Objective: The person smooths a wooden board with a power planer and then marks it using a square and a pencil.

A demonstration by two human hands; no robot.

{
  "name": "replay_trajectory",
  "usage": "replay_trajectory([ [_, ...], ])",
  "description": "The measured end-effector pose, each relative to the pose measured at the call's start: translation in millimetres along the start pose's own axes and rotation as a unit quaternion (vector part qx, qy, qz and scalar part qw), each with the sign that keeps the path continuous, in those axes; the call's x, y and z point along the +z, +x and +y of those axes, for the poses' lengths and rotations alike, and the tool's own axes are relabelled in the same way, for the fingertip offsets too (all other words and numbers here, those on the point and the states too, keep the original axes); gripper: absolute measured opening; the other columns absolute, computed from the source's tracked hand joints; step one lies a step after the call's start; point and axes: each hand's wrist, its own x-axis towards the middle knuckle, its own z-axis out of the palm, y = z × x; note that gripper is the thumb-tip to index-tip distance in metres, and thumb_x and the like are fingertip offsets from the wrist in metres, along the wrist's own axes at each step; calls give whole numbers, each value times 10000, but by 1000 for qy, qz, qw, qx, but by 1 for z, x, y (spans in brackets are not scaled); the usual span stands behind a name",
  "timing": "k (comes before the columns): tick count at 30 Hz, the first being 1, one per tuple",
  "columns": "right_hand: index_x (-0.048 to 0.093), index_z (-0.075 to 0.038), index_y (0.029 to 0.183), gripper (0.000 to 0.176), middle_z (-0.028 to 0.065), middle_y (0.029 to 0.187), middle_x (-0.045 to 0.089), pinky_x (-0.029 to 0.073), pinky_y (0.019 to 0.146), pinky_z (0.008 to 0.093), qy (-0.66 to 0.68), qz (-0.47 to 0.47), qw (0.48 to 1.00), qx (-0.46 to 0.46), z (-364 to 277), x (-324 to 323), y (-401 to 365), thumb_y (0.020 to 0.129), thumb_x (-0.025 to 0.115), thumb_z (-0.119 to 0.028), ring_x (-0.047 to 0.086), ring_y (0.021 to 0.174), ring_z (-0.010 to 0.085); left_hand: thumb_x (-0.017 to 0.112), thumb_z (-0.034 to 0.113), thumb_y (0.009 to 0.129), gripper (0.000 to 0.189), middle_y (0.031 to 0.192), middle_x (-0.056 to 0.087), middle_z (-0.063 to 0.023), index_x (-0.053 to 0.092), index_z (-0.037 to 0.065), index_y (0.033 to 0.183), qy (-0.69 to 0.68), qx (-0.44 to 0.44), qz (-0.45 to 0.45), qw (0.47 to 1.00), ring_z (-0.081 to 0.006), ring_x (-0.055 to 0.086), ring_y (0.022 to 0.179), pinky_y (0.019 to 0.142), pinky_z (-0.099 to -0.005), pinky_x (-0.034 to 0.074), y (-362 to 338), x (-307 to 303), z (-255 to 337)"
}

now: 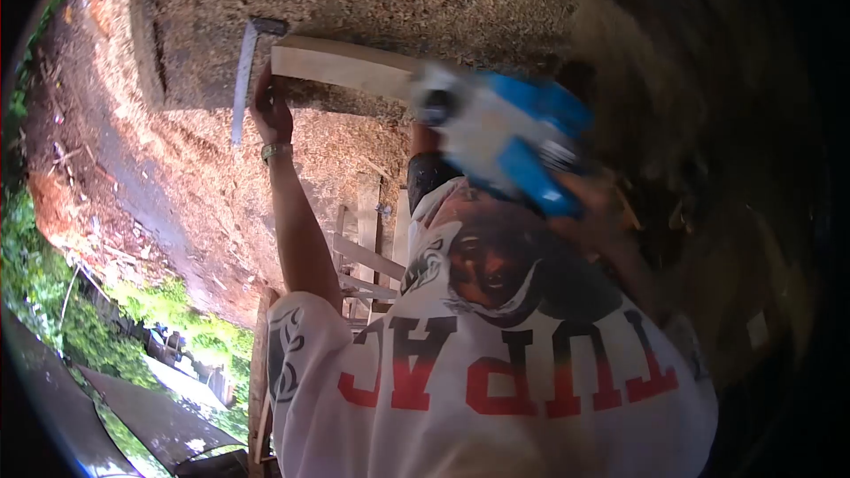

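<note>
A shaving-strewn worktop (208, 71) stretches out before the person. Along its near edge, right of the near left corner, lies a pale wooden board (345, 64), its right part hidden behind a blue-and-white power tool (491, 128), blurred. Just beyond the board's left end, a metal square (243, 80) pokes over that edge. The right hand (580, 190), smeared too, grasps the tool; the left hand (273, 111) is at the board's left end, whether gripping I can't tell.
</note>
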Motion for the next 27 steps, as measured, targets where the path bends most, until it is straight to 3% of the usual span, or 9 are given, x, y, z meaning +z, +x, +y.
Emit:
replay_trajectory([
  [1, 695, -4, 1271, 624, 195, 1060, 751, 594, 840, 415, -6, 1, 997, 81, 10, -20, -39, 822, 828, -415, 749, 938, 324, 592, 117, 1055, 397, 1406, 652, -137, 596, 37, 1444, -46, 4, 23, 999, -214, 638, 1237, 989, -329, 528, -3, 1, -1],
  [4, 682, -26, 1286, 561, 132, 1109, 722, 564, 850, 375, 5, 82, 978, 194, 59, -63, -152, 854, 801, -364, 702, 974, 248, 569, 226, 1067, 618, 1646, 360, -205, 329, 35, 1603, 294, 121, 115, 941, -353, 416, 1476, 1178, -495, 420, -33, 23, 45],
  [6, 655, -13, 1311, 560, 91, 1119, 693, 540, 844, 349, 75, 134, 952, 263, 83, -81, -196, 896, 773, -369, 659, 980, 188, 580, 356, 1033, 760, 1709, 194, -215, 225, 82, 1647, 398, 191, 98, 892, -396, 175, 1581, 1264, -588, 207, -56, 53, 62],
  [9, 620, 11, 1336, 578, 64, 1103, 666, 527, 834, 335, 123, 227, 915, 309, 135, -106, -248, 950, 737, -403, 623, 970, 163, 634, 455, 981, 940, 1740, 61, -188, 112, 81, 1667, 545, 124, -79, 826, -330, 48, 1613, 1273, -616, 59, -118, 125, 110],
  [12, 612, 14, 1319, 541, 65, 1066, 656, 538, 796, 330, 232, 360, 846, 318, 208, -109, -281, 985, 710, -400, 633, 909, 182, 521, 606, 992, 1007, 1724, 51, -254, 102, -45, 1636, 472, 128, -109, 865, -365, 14, 1612, 1274, -606, 25, -176, 182, 128],
  [19, 646, -40, 1218, 411, 70, 950, 629, 496, 621, 308, 254, 486, 797, 255, 275, -117, -197, 996, 691, -383, 606, 726, 171, 519, 539, 1019, 873, 1741, 118, -170, 206, 14, 1642, 455, 61, -103, 883, -361, 108, 1605, 1262, -579, 160, -189, 194, 132],
  [22, 657, -60, 1173, 381, 54, 870, 611, 462, 568, 307, 302, 498, 782, 222, 286, -134, -143, 984, 701, -389, 569, 640, 160, 576, 475, 1025, 855, 1688, 262, -219, 225, -26, 1622, 289, 27, 2, 957, -394, 197, 1573, 1251, -523, 231, -158, 183, 117],
  [23, 660, -67, 1158, 372, 49, 844, 605, 451, 550, 307, 321, 498, 778, 209, 292, -142, -121, 981, 704, -390, 557, 611, 157, 532, 523, 1034, 884, 1710, 202, -213, 177, -13, 1639, 463, 96, 11, 881, -388, 175, 1582, 1262, -520, 204, -150, 178, 98],
  [27, 675, -93, 1097, 335, 27, 737, 581, 407, 478, 306, 385, 493, 762, 168, 325, -185, -39, 965, 717, -398, 508, 496, 143, 492, 566, 1043, 906, 1714, 153, -239, 150, -25, 1638, 483, 21, 15, 875, -418, 133, 1587, 1274, -538, 157, -147, 193, 122],
])
